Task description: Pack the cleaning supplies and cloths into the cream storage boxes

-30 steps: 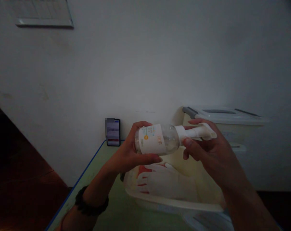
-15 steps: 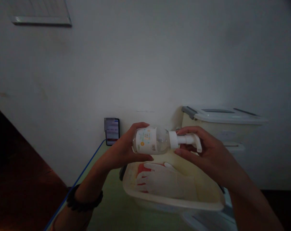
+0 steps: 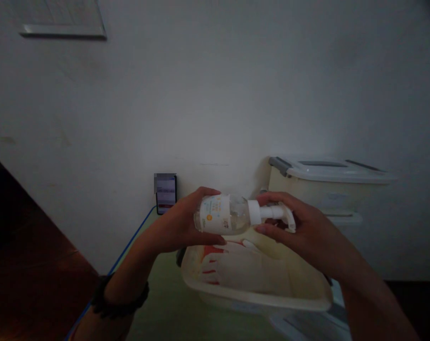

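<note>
A clear pump bottle (image 3: 239, 214) with a white printed label lies sideways in the air between my hands, its white pump head pointing right. Around its base end, my left hand (image 3: 181, 220) is closed, thumb below and fingers behind. My right hand (image 3: 302, 215) grips the white collar and pump at the other end, fingertips on the collar. Beneath the bottle stands an open white plastic bin (image 3: 257, 300). White gloves (image 3: 243, 270) lie inside it, with something red showing under and between their fingers.
A phone (image 3: 167, 195) leans upright against the wall at the back of the green tabletop (image 3: 165, 293). To the right stands a lidded storage box (image 3: 328, 189) with grey latches. A lid-like clear piece (image 3: 300, 327) lies by the bin's front right.
Both hands have lowered the bottle slightly and shifted it a little left. Its label has turned a bit. The grip at both ends stays the same.
</note>
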Demonstrator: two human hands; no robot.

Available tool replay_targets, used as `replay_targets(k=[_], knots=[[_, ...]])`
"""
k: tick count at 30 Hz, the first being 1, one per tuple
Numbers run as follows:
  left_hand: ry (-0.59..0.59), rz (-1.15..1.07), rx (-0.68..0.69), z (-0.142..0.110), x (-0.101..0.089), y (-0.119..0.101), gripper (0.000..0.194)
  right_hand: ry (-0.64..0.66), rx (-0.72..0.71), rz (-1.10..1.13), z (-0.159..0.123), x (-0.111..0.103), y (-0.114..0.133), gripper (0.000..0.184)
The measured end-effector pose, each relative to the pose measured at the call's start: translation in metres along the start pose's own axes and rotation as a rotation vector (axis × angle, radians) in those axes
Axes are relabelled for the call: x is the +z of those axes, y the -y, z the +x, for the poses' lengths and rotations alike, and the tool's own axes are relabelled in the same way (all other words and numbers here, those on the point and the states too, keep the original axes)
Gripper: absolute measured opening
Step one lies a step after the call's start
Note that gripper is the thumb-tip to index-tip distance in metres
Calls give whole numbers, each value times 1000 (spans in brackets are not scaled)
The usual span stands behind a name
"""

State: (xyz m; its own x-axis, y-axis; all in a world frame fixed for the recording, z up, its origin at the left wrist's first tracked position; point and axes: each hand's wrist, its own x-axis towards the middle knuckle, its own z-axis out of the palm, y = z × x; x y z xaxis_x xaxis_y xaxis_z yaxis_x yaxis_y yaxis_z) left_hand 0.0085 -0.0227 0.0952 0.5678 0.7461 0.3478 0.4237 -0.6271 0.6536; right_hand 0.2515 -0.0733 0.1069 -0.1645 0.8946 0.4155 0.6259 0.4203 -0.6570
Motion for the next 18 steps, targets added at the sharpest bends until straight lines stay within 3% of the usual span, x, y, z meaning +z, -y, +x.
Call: replay_targets(k=[10, 18], knots=[[34, 34, 45, -1, 1, -6, 72, 46, -86, -92, -1, -7, 0, 33], [76, 23, 7, 3, 5, -1, 76, 114, -21, -104, 0, -5, -3, 34]])
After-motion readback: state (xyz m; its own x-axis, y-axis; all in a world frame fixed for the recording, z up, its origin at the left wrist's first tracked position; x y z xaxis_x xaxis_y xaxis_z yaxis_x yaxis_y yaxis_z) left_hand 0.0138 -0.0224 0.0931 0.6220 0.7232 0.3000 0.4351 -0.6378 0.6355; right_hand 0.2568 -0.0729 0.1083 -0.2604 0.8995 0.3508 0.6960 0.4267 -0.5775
